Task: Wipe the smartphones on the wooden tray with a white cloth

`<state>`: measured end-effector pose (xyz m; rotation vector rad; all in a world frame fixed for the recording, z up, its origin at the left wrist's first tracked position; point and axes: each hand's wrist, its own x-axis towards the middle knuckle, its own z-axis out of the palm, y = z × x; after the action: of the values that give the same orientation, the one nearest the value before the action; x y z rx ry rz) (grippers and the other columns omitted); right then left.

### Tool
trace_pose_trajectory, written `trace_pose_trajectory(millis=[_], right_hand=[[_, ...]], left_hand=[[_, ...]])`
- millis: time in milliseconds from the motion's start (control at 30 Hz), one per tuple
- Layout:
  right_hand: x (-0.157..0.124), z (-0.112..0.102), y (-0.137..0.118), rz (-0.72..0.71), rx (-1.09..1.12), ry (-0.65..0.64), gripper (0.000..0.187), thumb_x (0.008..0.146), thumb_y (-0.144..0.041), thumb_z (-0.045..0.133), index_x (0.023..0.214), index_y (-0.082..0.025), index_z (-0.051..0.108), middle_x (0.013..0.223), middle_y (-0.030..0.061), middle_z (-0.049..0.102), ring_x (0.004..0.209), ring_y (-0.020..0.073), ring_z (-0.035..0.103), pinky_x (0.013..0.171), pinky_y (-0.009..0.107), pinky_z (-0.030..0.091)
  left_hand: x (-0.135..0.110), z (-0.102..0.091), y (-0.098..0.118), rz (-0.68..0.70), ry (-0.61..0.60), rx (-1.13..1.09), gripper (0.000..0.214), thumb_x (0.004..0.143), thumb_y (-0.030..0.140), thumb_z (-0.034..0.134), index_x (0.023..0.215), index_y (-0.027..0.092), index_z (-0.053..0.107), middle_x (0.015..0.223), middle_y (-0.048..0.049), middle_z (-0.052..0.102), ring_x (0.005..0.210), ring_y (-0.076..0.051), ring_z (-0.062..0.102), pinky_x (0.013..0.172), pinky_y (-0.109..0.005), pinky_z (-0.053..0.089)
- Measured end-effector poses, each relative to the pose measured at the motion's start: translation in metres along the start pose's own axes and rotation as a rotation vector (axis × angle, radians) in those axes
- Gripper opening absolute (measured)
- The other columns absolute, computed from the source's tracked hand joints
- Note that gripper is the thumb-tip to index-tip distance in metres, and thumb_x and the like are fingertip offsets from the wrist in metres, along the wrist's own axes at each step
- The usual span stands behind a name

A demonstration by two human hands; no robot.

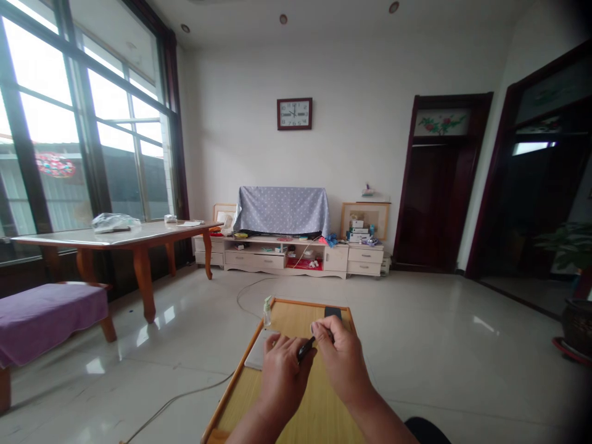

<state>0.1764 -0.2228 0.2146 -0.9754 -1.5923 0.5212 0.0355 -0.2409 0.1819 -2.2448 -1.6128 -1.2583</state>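
My left hand [285,373] is closed around a slim, glossy black object [306,349], whose kind I cannot make out. Its far end points at the fingertips of my right hand [341,354]. Those right fingers are pinched together at the black object's tip; what lies between them is mostly hidden. Both hands are above a wooden low table [296,317] with an orange-brown rim. Partly behind my left hand lies a flat pale rectangular item [256,356]. A small clear pump bottle [267,312] stands at the far left corner, and a flat black item [333,312] lies beyond my right hand.
A cable [185,393] runs over the glossy floor left of the low table. Farther left are a larger table [157,232] and a purple-covered bench [50,314]. A low cabinet [335,260] lines the far wall. At the right stands a potted plant [576,327].
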Motion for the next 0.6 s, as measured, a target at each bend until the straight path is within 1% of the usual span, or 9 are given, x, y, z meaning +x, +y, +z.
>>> trace_pose_trajectory(millis=[67, 133, 267, 333, 400, 533, 600], right_hand=[[0.008, -0.005, 0.004, 0.01, -0.028, 0.061, 0.032, 0.096, -0.051, 0.054, 0.083, -0.023, 0.062, 0.067, -0.0012, 0.063, 0.061, 0.0159, 0.056, 0.057, 0.025, 0.041], [0.006, -0.005, 0.005, 0.011, -0.03, 0.069, 0.031, 0.096, -0.051, 0.053, 0.084, -0.023, 0.062, 0.069, -0.0007, 0.064, 0.062, 0.0163, 0.058, 0.059, 0.025, 0.043], [-0.014, 0.009, -0.002, -0.025, -0.007, -0.056, 0.026, 0.097, -0.047, 0.053, 0.089, -0.024, 0.063, 0.077, 0.0005, 0.069, 0.068, 0.0166, 0.063, 0.064, 0.026, 0.045], [-0.019, 0.013, -0.004, -0.04, 0.001, -0.1, 0.025, 0.097, -0.045, 0.054, 0.089, -0.024, 0.064, 0.078, 0.0004, 0.07, 0.068, 0.0163, 0.063, 0.064, 0.025, 0.045], [-0.015, 0.011, -0.004, -0.032, 0.013, -0.08, 0.025, 0.097, -0.046, 0.055, 0.089, -0.024, 0.064, 0.076, 0.0002, 0.069, 0.067, 0.0162, 0.063, 0.063, 0.025, 0.045], [-0.002, 0.002, -0.002, 0.001, 0.001, 0.025, 0.029, 0.096, -0.049, 0.055, 0.086, -0.024, 0.063, 0.072, -0.0004, 0.066, 0.064, 0.0161, 0.061, 0.059, 0.025, 0.044], [-0.005, 0.004, -0.003, 0.001, 0.01, 0.005, 0.028, 0.096, -0.049, 0.055, 0.087, -0.024, 0.063, 0.073, 0.0, 0.067, 0.065, 0.0163, 0.061, 0.06, 0.025, 0.044]], left_hand=[[0.0, -0.002, 0.001, -0.007, -0.006, 0.016, 0.021, 0.099, 0.034, 0.049, 0.084, 0.026, 0.061, 0.075, 0.003, 0.065, 0.076, -0.016, 0.057, 0.097, -0.041, 0.033], [0.0, -0.001, 0.001, -0.007, -0.007, 0.019, 0.021, 0.1, 0.034, 0.049, 0.085, 0.026, 0.061, 0.076, 0.0027, 0.066, 0.077, -0.016, 0.058, 0.096, -0.04, 0.033], [-0.001, 0.003, -0.001, 0.017, 0.019, 0.01, 0.026, 0.099, 0.028, 0.045, 0.082, 0.027, 0.063, 0.075, 0.0024, 0.066, 0.076, -0.016, 0.059, 0.096, -0.04, 0.034], [-0.001, 0.003, -0.002, 0.028, 0.046, 0.007, 0.028, 0.099, 0.025, 0.044, 0.079, 0.027, 0.064, 0.074, 0.002, 0.066, 0.076, -0.016, 0.059, 0.097, -0.039, 0.034], [-0.002, 0.001, -0.002, 0.028, 0.047, 0.01, 0.025, 0.099, 0.027, 0.046, 0.081, 0.027, 0.064, 0.074, 0.0018, 0.066, 0.077, -0.016, 0.06, 0.098, -0.04, 0.034], [-0.002, -0.002, -0.002, 0.008, 0.012, 0.02, 0.019, 0.099, 0.033, 0.049, 0.089, 0.027, 0.064, 0.076, 0.0024, 0.066, 0.077, -0.017, 0.06, 0.099, -0.041, 0.033], [-0.002, 0.0, -0.001, 0.004, 0.007, 0.012, 0.02, 0.099, 0.031, 0.047, 0.087, 0.027, 0.063, 0.075, 0.0025, 0.066, 0.076, -0.017, 0.059, 0.099, -0.042, 0.033]])
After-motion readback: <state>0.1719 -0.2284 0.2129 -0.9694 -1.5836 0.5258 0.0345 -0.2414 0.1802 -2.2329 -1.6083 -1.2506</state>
